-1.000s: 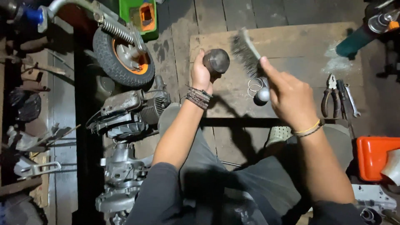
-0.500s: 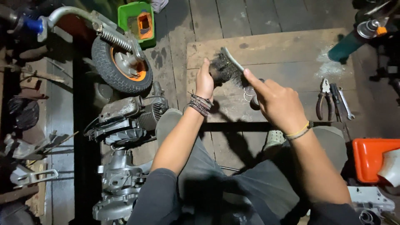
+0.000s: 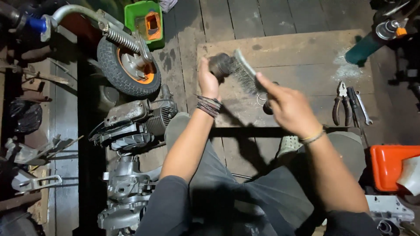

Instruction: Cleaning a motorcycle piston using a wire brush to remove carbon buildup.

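A dark, rounded metal part (image 3: 219, 64) is being held up in the upper middle of the frame, above a wooden board (image 3: 302, 57), clamped in the fingers of the left hand (image 3: 208, 81). A wire brush (image 3: 246, 72) is being gripped by the right hand (image 3: 286, 107), whose fingers are closed round its handle, and its bristles are being pressed against the right side of the part. The step in hand is judged to be scrubbing the part clean. The next move is judged to call for the part being turned in the left hand so that an unbrushed face is offered to the bristles, with the grip kept firm against the stroke. The brush's long axis is running diagonally, from the upper left down to the lower right of the frame, with its free end pointing to the upper left. The part is too round and too blurred for an axis to be told. Pliers (image 3: 338, 105) and a spanner (image 3: 362, 109) are lying to the right on the board.
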